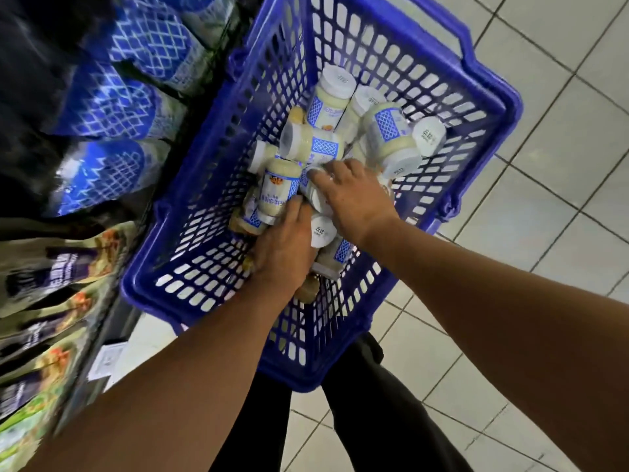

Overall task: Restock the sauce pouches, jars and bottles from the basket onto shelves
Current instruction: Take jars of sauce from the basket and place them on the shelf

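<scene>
A blue plastic basket (401, 56) stands on the floor and holds several jars of pale cream sauce with white lids and blue-patterned labels (332, 100). Both my hands are down among the jars. My left hand (284, 248) curls around a jar low in the pile, next to a white-lidded jar (321, 229). My right hand (352, 195) grips another white-lidded jar (315, 194) from above. Which jar the left fingers hold is partly hidden by the hand.
Shelves run along the left: blue-patterned sauce pouches (112, 107) above, purple and green pouches (51, 277) below. White floor tiles (544, 216) lie to the right. My dark trouser legs (374, 420) stand just behind the basket.
</scene>
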`<state>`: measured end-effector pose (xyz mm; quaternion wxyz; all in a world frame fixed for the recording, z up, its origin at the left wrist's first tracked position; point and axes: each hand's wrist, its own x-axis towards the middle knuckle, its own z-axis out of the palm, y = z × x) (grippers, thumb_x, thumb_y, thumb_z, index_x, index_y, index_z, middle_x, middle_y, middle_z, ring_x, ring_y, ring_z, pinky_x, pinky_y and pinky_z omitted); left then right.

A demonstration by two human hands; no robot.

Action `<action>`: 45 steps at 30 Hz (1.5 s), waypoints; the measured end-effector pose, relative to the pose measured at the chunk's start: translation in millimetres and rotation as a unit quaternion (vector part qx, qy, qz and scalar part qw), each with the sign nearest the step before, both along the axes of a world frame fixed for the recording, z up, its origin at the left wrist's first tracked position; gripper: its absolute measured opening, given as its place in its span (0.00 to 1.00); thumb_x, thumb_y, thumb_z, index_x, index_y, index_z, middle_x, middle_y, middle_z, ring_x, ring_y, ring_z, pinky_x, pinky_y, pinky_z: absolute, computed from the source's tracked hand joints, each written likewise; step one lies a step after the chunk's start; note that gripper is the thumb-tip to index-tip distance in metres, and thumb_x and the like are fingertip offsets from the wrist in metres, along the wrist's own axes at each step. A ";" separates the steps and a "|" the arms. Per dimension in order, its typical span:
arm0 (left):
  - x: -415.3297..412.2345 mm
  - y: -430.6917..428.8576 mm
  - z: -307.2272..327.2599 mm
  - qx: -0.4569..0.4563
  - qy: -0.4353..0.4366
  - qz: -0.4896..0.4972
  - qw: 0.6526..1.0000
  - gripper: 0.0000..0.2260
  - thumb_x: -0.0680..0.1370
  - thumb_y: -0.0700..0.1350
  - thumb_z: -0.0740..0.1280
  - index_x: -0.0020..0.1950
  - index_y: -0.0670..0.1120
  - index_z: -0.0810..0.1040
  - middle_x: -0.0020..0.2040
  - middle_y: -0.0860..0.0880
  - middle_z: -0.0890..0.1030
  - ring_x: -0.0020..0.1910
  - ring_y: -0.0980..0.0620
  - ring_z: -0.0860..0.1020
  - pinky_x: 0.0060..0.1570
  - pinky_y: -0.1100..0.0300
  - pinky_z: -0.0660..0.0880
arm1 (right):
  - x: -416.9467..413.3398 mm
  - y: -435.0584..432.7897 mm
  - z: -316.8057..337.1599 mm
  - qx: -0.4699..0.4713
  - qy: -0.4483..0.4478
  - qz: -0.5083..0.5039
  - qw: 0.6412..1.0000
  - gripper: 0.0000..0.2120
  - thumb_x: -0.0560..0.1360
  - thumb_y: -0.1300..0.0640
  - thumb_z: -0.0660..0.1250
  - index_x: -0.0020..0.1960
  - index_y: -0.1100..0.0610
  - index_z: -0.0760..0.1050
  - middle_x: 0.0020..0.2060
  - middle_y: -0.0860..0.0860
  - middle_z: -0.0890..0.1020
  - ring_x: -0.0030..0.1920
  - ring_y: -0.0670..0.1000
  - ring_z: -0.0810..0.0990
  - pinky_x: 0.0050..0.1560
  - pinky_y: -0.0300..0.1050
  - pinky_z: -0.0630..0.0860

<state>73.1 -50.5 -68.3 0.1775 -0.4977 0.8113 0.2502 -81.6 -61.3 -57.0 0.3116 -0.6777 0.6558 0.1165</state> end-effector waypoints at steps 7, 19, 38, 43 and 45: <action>9.5 3.0 -13.0 0.028 0.108 0.065 0.992 0.29 0.70 0.50 0.76 0.68 0.47 0.72 0.67 0.48 0.76 0.62 0.44 0.77 0.50 0.46 0.78 | -7.5 -5.6 -19.1 -0.015 -0.059 -0.005 0.998 0.33 0.74 0.59 0.70 0.76 0.51 0.63 0.70 0.55 0.69 0.67 0.60 0.67 0.64 0.55 0.67; 32.5 -31.6 57.8 0.293 0.336 0.323 0.835 0.18 0.66 0.55 0.73 0.54 0.58 0.77 0.50 0.62 0.84 0.49 0.64 0.81 0.42 0.71 0.76 | -31.5 -1.4 47.9 0.058 -0.350 -0.361 0.862 0.26 0.62 0.63 0.81 0.56 0.57 0.76 0.50 0.53 0.81 0.51 0.51 0.81 0.54 0.52 0.79; 37.3 -54.5 235.0 0.501 0.366 0.458 0.637 0.12 0.75 0.43 0.64 0.44 0.50 0.88 0.42 0.50 0.86 0.43 0.53 0.84 0.36 0.60 0.80 | 27.0 51.6 234.5 0.117 -0.599 -0.617 0.497 0.28 0.69 0.62 0.64 0.69 0.61 0.71 0.61 0.65 0.80 0.57 0.64 0.80 0.54 0.63 0.77; 44.5 -59.2 296.2 0.504 0.410 0.392 0.651 0.17 0.72 0.38 0.68 0.61 0.44 0.76 0.51 0.47 0.86 0.50 0.49 0.84 0.41 0.56 0.81 | 35.3 68.0 302.6 0.068 -0.583 -0.609 0.533 0.21 0.75 0.65 0.69 0.68 0.61 0.73 0.60 0.62 0.82 0.60 0.66 0.80 0.60 0.64 0.78; 43.4 -56.6 320.1 0.501 0.411 0.373 0.664 0.19 0.71 0.36 0.70 0.61 0.44 0.75 0.50 0.48 0.86 0.48 0.49 0.85 0.40 0.56 0.81 | 42.4 70.8 329.3 0.045 -0.577 -0.628 0.520 0.22 0.74 0.60 0.71 0.67 0.62 0.74 0.59 0.64 0.82 0.59 0.68 0.80 0.57 0.65 0.79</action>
